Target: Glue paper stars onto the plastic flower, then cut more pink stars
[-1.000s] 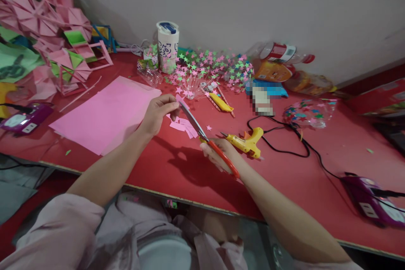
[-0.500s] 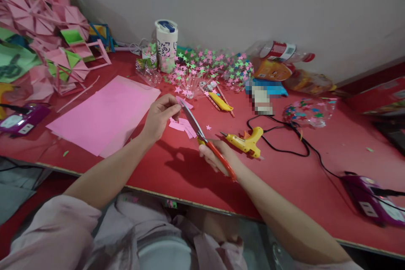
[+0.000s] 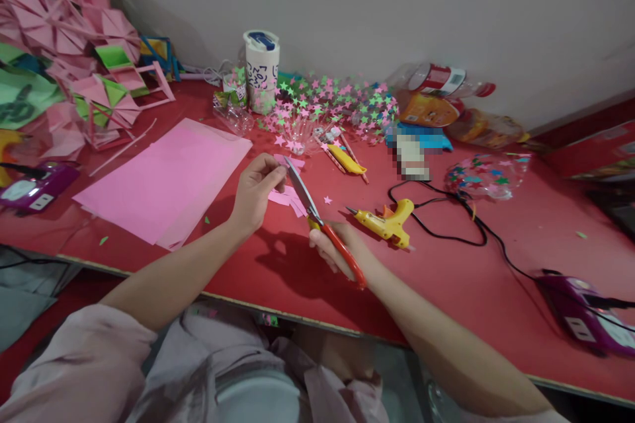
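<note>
The right hand (image 3: 336,248) is closed around the red handles of the scissors (image 3: 317,218), whose blades point up and away toward the left hand (image 3: 258,192). The left hand pinches a small pink scrap (image 3: 282,160) between thumb and fingertips, right at the blade tips; whether the blades touch the scrap is hard to tell. Both hands hover just above the red tabletop (image 3: 446,271).

Under and just beyond the blades lie pink offcuts (image 3: 288,198), with one loose pink star (image 3: 327,199) beside them. To the right of the scissors, near the right hand, a yellow glue gun (image 3: 384,221) lies on its side, its black cord (image 3: 476,231) trailing right toward a purple power strip (image 3: 580,320).

Left of the left hand, a pink sheet (image 3: 163,178) lies flat. Farther back, a heap of pink and green stars (image 3: 332,109) spreads along the wall, next to a white cup (image 3: 261,69). Folded pink paper shapes (image 3: 74,46) pile up at far left.
</note>
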A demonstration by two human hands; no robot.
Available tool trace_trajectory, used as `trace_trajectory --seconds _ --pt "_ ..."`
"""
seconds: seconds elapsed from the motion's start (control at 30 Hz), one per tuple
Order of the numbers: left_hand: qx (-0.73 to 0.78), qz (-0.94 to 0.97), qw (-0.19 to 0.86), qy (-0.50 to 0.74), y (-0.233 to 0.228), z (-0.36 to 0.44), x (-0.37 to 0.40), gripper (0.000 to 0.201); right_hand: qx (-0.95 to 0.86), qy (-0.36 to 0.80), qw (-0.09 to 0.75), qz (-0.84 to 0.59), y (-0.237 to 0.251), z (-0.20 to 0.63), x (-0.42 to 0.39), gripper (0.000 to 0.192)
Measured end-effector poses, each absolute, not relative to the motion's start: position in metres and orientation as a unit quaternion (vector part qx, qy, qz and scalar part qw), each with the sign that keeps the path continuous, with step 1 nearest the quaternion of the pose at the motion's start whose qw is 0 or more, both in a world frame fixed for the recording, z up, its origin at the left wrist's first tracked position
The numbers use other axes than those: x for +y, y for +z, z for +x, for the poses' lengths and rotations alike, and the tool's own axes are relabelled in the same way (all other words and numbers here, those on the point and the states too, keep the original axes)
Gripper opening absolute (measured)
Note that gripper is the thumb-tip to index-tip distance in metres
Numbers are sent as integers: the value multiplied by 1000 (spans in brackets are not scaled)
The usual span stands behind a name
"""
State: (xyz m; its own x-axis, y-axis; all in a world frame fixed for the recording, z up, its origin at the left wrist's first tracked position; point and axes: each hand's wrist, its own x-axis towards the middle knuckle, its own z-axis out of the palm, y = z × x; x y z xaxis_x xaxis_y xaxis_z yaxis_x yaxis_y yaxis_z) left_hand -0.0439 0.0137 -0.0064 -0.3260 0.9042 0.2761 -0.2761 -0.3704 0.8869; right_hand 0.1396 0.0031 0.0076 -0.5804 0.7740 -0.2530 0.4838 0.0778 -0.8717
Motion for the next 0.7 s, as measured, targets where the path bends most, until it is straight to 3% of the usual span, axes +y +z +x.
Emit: trace_trajectory --seconds 0.7 --pt "346 355 470 730 -3 -41 14 14 -720 511 171 -437 0 138 2 53"
